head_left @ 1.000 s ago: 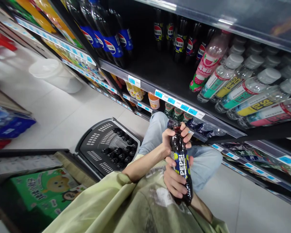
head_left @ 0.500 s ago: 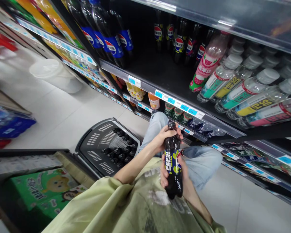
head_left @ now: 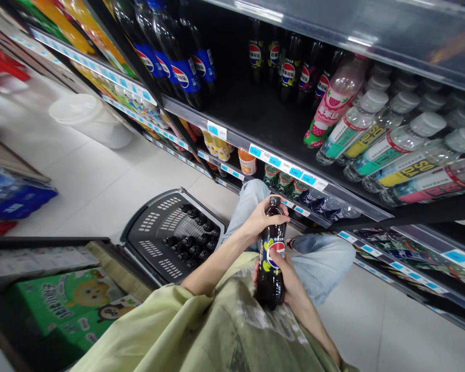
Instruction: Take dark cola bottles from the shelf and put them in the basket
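Observation:
A dark Pepsi bottle (head_left: 271, 281) with a lime-patterned label stands nearly upright in front of my shirt, its round red, white and blue logo facing me. My left hand (head_left: 261, 217) is wrapped round its neck, just below the black cap. Lower down, my right hand (head_left: 285, 274) grips the body, the thumb lying across the label; most of its fingers are hidden behind the bottle. Beside my left knee, a black basket (head_left: 147, 237) on the floor holds several dark bottles (head_left: 196, 240) with black caps.
The shelf (head_left: 240, 111) ahead carries large cola bottles (head_left: 178, 62), smaller Pepsi bottles (head_left: 289, 70), a pink bottle (head_left: 329, 106) and clear water bottles (head_left: 395, 150). A white bucket (head_left: 89, 119) stands in the aisle. At lower left is a green carton (head_left: 62, 305).
The bottle has been turned about its long axis, so the logo now faces me instead of the PEPSI lettering. Both hands stay on it, and its base has shifted slightly left.

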The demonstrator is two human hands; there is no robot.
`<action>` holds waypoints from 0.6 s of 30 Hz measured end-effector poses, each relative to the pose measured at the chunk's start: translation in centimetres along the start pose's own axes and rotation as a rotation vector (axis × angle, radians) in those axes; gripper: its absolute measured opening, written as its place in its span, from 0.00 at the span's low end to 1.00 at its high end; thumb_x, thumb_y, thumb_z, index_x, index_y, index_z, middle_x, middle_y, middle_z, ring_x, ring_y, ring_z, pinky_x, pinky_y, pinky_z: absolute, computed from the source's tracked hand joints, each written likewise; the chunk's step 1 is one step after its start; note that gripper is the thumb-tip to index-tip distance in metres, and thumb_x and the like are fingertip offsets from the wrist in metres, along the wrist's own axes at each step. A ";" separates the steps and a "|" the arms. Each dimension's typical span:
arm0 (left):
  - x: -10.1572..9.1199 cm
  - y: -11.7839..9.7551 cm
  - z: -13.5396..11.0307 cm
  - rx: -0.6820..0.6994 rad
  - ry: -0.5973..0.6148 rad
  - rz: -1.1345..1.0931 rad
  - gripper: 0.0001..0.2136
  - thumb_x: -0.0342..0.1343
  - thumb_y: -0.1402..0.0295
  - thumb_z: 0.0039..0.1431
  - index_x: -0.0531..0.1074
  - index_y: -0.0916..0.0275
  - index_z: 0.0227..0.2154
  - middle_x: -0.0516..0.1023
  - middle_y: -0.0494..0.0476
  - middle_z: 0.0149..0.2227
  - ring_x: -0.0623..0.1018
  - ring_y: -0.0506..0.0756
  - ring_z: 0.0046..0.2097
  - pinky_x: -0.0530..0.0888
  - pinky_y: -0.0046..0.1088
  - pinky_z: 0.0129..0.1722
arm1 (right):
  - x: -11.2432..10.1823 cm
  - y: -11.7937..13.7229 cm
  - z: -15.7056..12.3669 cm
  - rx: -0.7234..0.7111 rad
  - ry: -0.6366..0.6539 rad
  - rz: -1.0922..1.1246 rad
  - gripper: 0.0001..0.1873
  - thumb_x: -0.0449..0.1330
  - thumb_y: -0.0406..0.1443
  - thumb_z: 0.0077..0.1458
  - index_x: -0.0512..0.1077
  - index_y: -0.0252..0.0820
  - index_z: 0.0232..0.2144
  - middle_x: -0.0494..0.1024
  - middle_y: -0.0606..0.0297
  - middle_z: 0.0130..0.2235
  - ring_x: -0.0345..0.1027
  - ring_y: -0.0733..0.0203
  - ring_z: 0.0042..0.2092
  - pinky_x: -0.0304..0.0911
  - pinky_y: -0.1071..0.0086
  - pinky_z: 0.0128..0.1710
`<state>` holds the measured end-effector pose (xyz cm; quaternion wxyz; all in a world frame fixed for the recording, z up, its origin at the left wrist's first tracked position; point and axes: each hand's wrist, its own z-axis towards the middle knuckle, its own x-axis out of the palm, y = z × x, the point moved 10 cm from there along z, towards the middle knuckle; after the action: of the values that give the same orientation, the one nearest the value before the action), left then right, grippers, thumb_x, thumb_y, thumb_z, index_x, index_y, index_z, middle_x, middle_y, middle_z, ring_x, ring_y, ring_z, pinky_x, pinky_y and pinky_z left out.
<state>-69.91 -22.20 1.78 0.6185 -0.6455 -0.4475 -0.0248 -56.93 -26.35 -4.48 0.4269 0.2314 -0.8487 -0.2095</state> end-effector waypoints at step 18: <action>2.7 0.2 -0.4 0.105 0.181 -0.374 0.29 0.73 0.66 0.41 0.69 0.57 0.48 0.69 0.49 0.35 0.76 0.55 0.40 0.82 0.40 0.47 | 2.6 -2.2 0.3 0.021 0.622 0.336 0.35 0.57 0.70 0.60 0.66 0.48 0.47 0.68 0.80 0.23 0.54 0.68 0.15 0.59 0.71 0.17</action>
<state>-67.97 -21.00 3.27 0.6733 -0.5133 -0.5030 -0.1737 -58.05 -29.57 -4.23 0.6910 0.1459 -0.7065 -0.0470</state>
